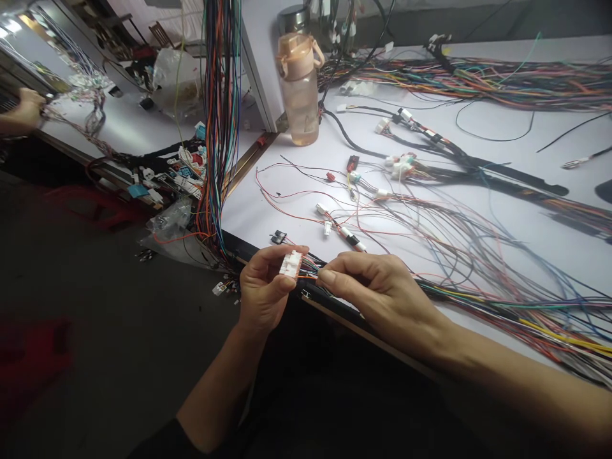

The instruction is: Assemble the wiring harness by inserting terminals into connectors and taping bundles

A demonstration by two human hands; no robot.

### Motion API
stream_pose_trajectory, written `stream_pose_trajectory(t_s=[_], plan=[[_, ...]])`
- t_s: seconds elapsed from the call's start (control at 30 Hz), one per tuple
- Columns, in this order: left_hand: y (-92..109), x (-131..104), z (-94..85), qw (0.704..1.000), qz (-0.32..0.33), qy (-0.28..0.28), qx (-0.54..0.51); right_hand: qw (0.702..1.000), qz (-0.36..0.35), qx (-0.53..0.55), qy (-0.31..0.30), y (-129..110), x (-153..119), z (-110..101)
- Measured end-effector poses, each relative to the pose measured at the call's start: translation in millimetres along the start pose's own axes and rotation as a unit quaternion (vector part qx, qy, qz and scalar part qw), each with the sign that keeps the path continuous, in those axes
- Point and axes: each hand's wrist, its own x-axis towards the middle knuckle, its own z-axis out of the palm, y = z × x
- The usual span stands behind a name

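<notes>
Between the thumb and fingers of my left hand (265, 287) is a white wire connector (290, 264), held over the front edge of the table. Several thin coloured wires (310, 266) run from the connector's right side toward my right hand (377, 287). That hand pinches a wire close to the connector, thumb against index finger; its exact tip is hidden by the fingers. A small black connector (278, 237) lies on the table just beyond my left hand. Long loose wires of the harness (478, 293) stretch away to the right past my right wrist.
A peach-lidded water bottle (300, 95) stands at the back. Taped harness branches (454, 153) with connectors lie across the white table (268, 204). A thick wire bundle (217, 115) hangs at the left. Another person's hand (26, 111) is at the far left, near a red stool (105, 201).
</notes>
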Motion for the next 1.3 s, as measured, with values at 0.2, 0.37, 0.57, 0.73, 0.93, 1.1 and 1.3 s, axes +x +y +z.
stream_pose_trajectory(t_s=[0.2,0.37,0.57,0.73,0.93,1.1,1.3], plan=[[-1,1,1.0,1.000,0.002,-0.010,-0.007,1.000,0.004,0.002,-0.006,0,1,-1],[-1,0,1.4,1.000,-0.008,-0.002,0.001,1.000,-0.015,-0.026,-0.001,0,2,0],[-4,-1,1.7,1.000,-0.013,0.009,0.006,0.995,-0.041,-0.091,0.025,0,3,2],[-5,-2,3.4,1.000,-0.024,0.010,-0.012,0.976,-0.104,-0.170,0.087,7,3,7],[-7,-3,3.5,0.999,-0.032,0.018,-0.019,0.948,-0.193,-0.213,0.138,17,2,9],[-8,-4,3.7,0.999,-0.033,0.025,-0.022,0.894,-0.278,-0.317,0.152,21,0,5],[-12,-3,0.9,0.998,-0.015,0.053,-0.015,0.895,-0.263,-0.314,0.176,22,-3,-1]])
